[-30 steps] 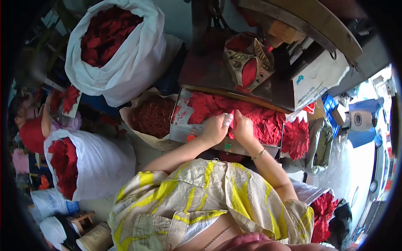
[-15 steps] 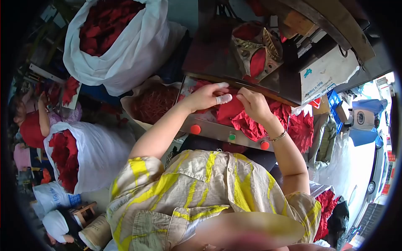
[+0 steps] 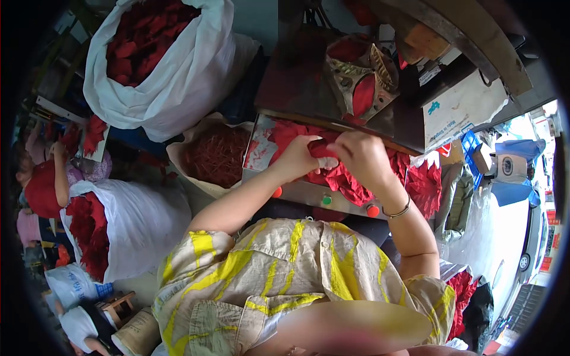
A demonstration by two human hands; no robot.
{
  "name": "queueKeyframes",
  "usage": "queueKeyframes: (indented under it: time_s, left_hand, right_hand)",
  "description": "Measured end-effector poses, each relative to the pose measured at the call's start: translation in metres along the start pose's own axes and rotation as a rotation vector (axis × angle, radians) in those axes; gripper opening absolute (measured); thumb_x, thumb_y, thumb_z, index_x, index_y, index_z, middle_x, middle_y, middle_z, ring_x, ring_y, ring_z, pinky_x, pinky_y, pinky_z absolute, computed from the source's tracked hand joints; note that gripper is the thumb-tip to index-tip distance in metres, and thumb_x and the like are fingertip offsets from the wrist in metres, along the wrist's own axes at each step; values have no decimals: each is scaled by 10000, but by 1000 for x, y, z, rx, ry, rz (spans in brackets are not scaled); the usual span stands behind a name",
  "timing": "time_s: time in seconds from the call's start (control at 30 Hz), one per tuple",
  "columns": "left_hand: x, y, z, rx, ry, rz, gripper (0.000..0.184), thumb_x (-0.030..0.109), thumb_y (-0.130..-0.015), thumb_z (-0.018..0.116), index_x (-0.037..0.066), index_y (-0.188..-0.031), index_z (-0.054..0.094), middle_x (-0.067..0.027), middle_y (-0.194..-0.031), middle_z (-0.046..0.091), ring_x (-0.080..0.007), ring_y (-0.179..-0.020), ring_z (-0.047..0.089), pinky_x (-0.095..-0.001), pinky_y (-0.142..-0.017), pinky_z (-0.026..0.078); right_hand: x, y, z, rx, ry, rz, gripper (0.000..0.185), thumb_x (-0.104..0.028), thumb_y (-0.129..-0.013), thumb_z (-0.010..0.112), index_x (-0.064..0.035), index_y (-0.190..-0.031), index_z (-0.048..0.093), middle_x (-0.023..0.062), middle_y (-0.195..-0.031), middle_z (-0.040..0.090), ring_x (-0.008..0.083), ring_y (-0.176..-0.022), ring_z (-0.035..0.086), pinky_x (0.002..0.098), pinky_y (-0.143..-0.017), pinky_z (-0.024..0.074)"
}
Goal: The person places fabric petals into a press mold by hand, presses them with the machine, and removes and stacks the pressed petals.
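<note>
My left hand, with white tape on a digit, is closed on a small dark red fabric piece. My right hand is closed against the far end of that piece, its fingertips partly hidden. Beneath both hands, red fabric pieces lie heaped and crumpled on a metal tray. Beyond the hands, a brass-coloured metal mould with leaf-shaped parts and red fabric in it rests on a dark machine plate.
Red and green buttons line the machine's front. White sacks of red pieces and a bag of thin red strands stand left. More red fabric hangs at right. Another person sits at far left.
Both hands have shifted slightly nearer my body and come together around the red piece, now lifted between them. My left fingers have curled in. The view has tilted a little.
</note>
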State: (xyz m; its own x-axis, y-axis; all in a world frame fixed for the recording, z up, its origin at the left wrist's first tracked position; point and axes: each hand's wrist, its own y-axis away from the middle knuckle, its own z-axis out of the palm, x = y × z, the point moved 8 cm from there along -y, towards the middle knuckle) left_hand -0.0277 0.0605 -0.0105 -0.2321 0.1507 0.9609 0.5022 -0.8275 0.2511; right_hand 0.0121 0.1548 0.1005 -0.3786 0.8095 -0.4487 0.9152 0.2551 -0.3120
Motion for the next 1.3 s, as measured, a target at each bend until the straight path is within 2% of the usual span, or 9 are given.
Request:
queueKeyframes:
  time_s: [0.13,0.2,0.37,0.47,0.77,0.9,1.0,1.1,1.3]
  left_hand:
    - [19,9,-16,174,-73,255,379,103,-910,671,45,-1271,569,-11,-1056,622,-59,-904,544,-246,-842,455]
    - [30,14,-13,200,-28,415,396,89,-963,587,46,-1350,511,-11,-1117,601,-59,-944,525,-246,-871,441]
    - [4,0,-1,79,138,103,296,132,-1039,430,35,-1300,529,-86,-938,703,-80,-635,529,-209,-595,447]
    - [2,0,-10,146,105,-4,253,129,-1032,454,23,-1214,595,-83,-974,705,-80,-704,580,-215,-609,463]
    - [17,-21,-13,283,445,181,227,60,-941,632,18,-1164,643,-93,-1061,702,-169,-901,678,-285,-742,567]
    - [24,-26,-13,296,507,210,276,76,-907,687,23,-1174,639,-95,-1067,699,-163,-891,684,-287,-723,570]
    - [28,-30,-7,283,449,180,350,79,-865,734,19,-1193,627,-89,-1115,685,-165,-966,662,-302,-818,551]
    - [55,-23,18,204,-19,277,446,87,-860,732,-2,-1269,580,-78,-1201,629,-178,-1111,575,-321,-1011,428]
    - [21,-33,46,-52,207,45,290,107,-1019,470,-28,-1259,561,-101,-1043,671,-116,-808,598,-269,-774,505]
  right_hand:
    - [39,-34,-85,581,-15,378,261,-216,-850,739,-11,-708,662,131,-585,586,223,-486,541,342,-493,423]
    - [65,-66,-94,565,74,379,214,-216,-853,729,-31,-758,674,122,-583,590,256,-502,578,359,-506,455]
    - [95,-89,-67,550,602,282,129,-131,-815,687,-72,-929,672,99,-801,644,313,-816,626,437,-722,514]
    - [70,-96,-75,580,476,-20,159,-132,-772,695,-87,-924,692,111,-826,630,306,-921,616,437,-804,502]
    - [106,-113,-59,115,255,33,112,-118,-796,689,-58,-891,698,137,-978,680,343,-986,620,440,-916,474]
    - [58,-74,-81,368,156,-39,122,-113,-787,716,-37,-875,680,123,-972,672,335,-937,623,425,-886,474]
    - [20,-38,-56,70,-48,-6,174,-81,-765,766,-45,-888,648,78,-973,644,191,-746,596,296,-720,467]
    - [72,3,-44,133,-469,456,106,-67,-827,732,-36,-896,658,46,-790,642,107,-682,573,257,-630,473]
    - [147,-29,-158,237,19,475,125,-152,-875,647,-50,-922,702,80,-756,685,172,-660,644,322,-627,495]
